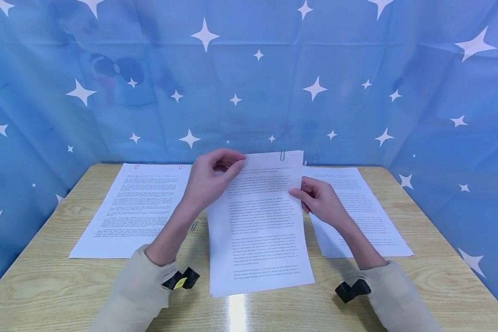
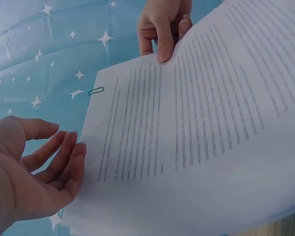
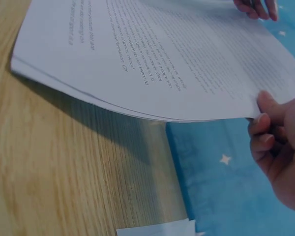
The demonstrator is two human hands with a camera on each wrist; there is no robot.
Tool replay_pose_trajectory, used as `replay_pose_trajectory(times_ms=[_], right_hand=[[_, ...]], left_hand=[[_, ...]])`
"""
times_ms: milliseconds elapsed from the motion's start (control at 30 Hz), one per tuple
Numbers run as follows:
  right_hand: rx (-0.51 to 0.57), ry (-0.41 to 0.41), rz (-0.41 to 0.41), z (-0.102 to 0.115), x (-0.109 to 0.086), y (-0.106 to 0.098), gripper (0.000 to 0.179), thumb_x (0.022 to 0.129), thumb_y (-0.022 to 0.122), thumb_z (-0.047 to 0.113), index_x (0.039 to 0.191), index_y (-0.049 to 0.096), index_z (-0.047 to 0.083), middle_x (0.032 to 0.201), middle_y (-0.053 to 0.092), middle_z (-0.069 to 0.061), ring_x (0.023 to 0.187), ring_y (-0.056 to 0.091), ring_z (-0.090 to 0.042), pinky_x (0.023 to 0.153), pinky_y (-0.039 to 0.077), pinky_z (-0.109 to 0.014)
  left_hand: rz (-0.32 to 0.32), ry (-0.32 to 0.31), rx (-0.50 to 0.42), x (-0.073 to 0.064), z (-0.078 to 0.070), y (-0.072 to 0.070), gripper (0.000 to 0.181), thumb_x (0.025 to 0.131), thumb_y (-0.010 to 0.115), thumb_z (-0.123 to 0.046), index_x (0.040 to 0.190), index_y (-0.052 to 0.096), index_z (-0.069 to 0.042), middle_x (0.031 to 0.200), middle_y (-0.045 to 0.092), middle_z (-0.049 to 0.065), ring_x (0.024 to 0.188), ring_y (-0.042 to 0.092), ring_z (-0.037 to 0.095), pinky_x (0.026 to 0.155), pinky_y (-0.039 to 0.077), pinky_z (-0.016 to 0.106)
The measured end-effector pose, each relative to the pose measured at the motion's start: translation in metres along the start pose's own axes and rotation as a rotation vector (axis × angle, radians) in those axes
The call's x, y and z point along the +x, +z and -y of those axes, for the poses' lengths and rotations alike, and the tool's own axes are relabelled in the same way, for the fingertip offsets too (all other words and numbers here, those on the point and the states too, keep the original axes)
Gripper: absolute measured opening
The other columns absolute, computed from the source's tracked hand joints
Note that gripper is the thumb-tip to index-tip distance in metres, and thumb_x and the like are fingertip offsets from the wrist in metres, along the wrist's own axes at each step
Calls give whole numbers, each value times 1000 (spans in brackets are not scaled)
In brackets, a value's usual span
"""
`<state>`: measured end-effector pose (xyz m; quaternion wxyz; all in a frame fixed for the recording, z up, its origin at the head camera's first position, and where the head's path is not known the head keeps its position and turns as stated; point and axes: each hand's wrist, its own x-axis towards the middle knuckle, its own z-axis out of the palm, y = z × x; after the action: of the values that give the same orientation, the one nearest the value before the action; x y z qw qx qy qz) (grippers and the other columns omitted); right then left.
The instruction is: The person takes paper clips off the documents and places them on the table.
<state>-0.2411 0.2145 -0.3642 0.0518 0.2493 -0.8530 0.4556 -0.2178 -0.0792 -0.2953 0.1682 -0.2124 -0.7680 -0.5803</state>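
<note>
A thin stack of printed sheets (image 1: pixel 263 226) is held up tilted over the middle of the table. My right hand (image 1: pixel 321 200) pinches its right edge, thumb on the front and fingers curled behind. A green paper clip (image 2: pixel 96 91) sits on the stack's top edge, toward the right corner in the head view. At the top left corner is my left hand (image 1: pixel 211 177), its fingers loosely bent. In the left wrist view those fingertips (image 2: pixel 78 150) are right beside the sheets' top edge, with nothing seen between them and the thumb.
Another printed stack (image 1: pixel 137 203) lies at the left, with pink paper clips (image 1: pixel 137 166) on its top edge. More printed sheets (image 1: pixel 357 207) lie at the right. A dark paper clip (image 1: pixel 194 225) shows on the wooden table (image 1: pixel 45 276) beside the left forearm. A blue starry curtain (image 1: pixel 249 69) stands behind.
</note>
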Motion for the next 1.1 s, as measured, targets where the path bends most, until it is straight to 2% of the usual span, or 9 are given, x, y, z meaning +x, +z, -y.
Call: replay_pose_trajectory(times_ms=[133,300,433,567,733,933,1100], right_hand=[[-11,-20,-5,2,-1,1,19,101,64,20,87,59,10,56,49,-7,47,47,-32,42,32,-30],[-6,-26,-12,4,-1,3,7,101,65,18,102,66,12,57,51,-8,49,48,-33,41,31,-30],[-1,-25,-16,5,-1,3,11,100,65,17,109,67,11,58,51,-6,47,48,-24,41,32,-29],[-5,-30,-16,5,-1,4,8,100,65,16,106,67,10,59,51,-8,48,48,-28,41,33,-28],[-15,-52,-16,4,-1,5,6,101,65,17,98,65,11,59,51,-15,49,47,-37,42,33,-29],[-35,-74,-17,6,-1,6,10,101,64,18,93,63,12,59,50,-15,48,47,-32,42,33,-29],[-39,-81,-13,8,-2,5,5,101,64,16,99,66,11,58,50,-13,46,46,-24,42,33,-28]], left_hand=[[-6,51,-9,3,0,10,14,94,70,-7,106,75,0,99,74,7,86,66,17,83,53,30],[-2,82,-19,5,-3,20,15,95,69,-8,108,74,-1,101,74,7,90,65,17,86,52,32],[-23,118,-28,9,-7,27,17,95,70,-9,110,74,-2,105,73,7,96,65,16,89,50,34],[-35,147,-42,13,-12,34,19,96,69,-9,113,74,-2,109,73,8,103,64,17,94,49,36],[-46,150,-18,18,-16,42,21,97,69,-10,116,73,-2,112,72,8,106,64,18,100,46,37],[-22,138,23,20,-14,48,21,97,69,-12,114,73,-1,108,73,9,101,64,19,91,50,32],[-12,131,60,18,-13,52,19,96,71,-13,111,74,-2,104,73,8,94,64,18,85,51,30]])
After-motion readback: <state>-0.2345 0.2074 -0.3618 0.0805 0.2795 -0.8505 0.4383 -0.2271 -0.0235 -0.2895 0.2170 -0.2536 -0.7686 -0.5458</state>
